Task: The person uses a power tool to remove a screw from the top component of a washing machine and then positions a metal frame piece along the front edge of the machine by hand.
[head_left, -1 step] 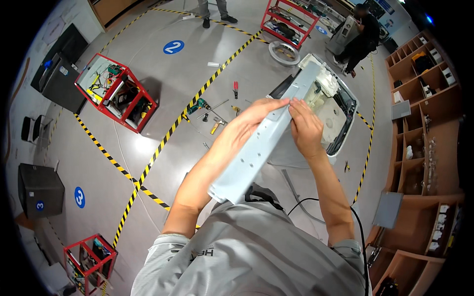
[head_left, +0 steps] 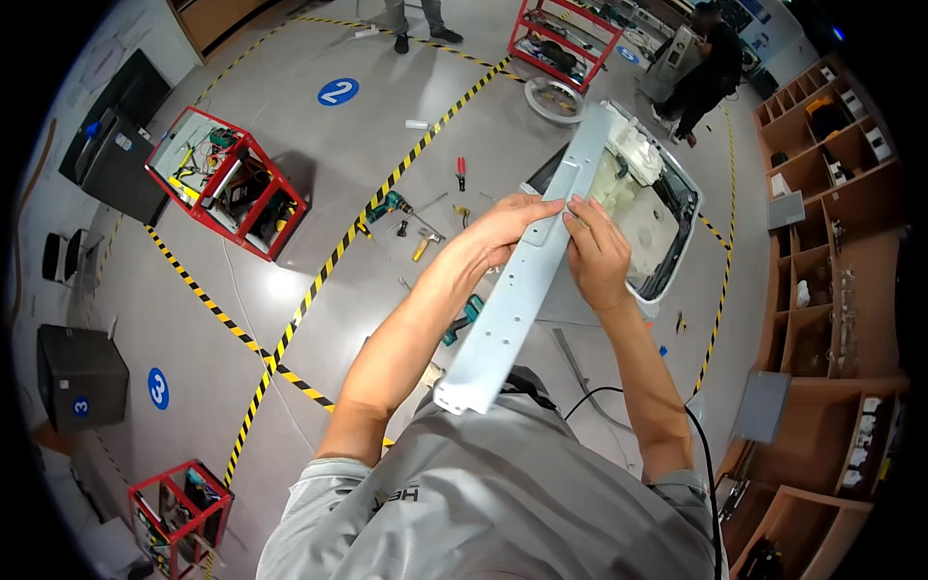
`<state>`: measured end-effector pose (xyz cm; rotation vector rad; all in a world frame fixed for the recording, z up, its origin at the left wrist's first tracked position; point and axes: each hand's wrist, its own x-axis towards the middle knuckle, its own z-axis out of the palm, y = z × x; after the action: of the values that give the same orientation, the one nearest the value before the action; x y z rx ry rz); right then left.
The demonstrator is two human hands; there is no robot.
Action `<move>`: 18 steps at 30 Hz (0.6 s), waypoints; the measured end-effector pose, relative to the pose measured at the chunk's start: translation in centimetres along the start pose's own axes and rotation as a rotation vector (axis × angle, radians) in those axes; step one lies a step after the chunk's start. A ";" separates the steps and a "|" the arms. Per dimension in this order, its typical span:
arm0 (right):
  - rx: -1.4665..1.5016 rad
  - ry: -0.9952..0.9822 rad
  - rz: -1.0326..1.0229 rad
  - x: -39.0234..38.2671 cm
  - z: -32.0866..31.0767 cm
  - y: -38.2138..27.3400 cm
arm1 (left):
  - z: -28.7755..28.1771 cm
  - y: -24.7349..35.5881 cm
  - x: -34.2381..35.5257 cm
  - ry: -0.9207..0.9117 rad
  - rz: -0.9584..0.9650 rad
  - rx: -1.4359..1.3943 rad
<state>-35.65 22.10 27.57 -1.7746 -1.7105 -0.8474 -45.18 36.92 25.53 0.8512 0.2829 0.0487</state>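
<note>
A long pale-grey metal panel [head_left: 517, 304] with several small holes slants from my lap up toward an opened white appliance [head_left: 667, 222]. My left hand [head_left: 510, 227] grips its left edge, thumb on top and fingers curled underneath. On the opposite edge my right hand [head_left: 596, 246] pinches it, the thumb and fingertips close to my left thumb. Both hands are closed on the panel around its middle. Its near end hangs over my shirt front, and its far end covers part of the appliance's left side.
On the floor left of the panel lie a green power drill [head_left: 389, 206], red-handled pliers [head_left: 461, 174] and a hammer [head_left: 425, 246]. Another green power tool [head_left: 464, 321] is partly behind the panel. A red tool cart [head_left: 232, 184] stands left. Wooden shelving [head_left: 812, 329] lines the right; two people stand far off.
The panel has turned in my hands: its near end has swung right and its broad face shows more. The second green power tool has come into sight. Both hands keep their hold.
</note>
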 end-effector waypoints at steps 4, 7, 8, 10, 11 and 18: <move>0.009 -0.024 0.296 -0.9 -0.1 -0.7 | -1.6 -2.4 1.9 0.044 -0.020 0.057; 0.184 -0.044 0.594 -1.7 0.0 0.6 | -2.8 -3.3 2.3 0.087 0.039 0.082; 0.247 -0.048 0.687 -2.3 -0.3 1.6 | -3.0 -3.6 2.3 0.079 0.053 0.086; 0.476 -0.137 0.840 -4.6 0.1 4.6 | -3.2 -3.9 1.8 0.071 0.036 0.122; 0.595 -0.172 0.907 -4.4 0.3 5.4 | -3.4 -3.8 1.7 0.067 0.035 0.147; 1.153 -0.480 1.312 -1.2 0.3 7.8 | -4.7 -4.4 -1.0 -0.061 -0.096 0.350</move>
<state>-27.90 21.09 26.84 -1.6617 -0.5439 0.9775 -47.72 37.27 19.57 1.1833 0.2789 -0.1194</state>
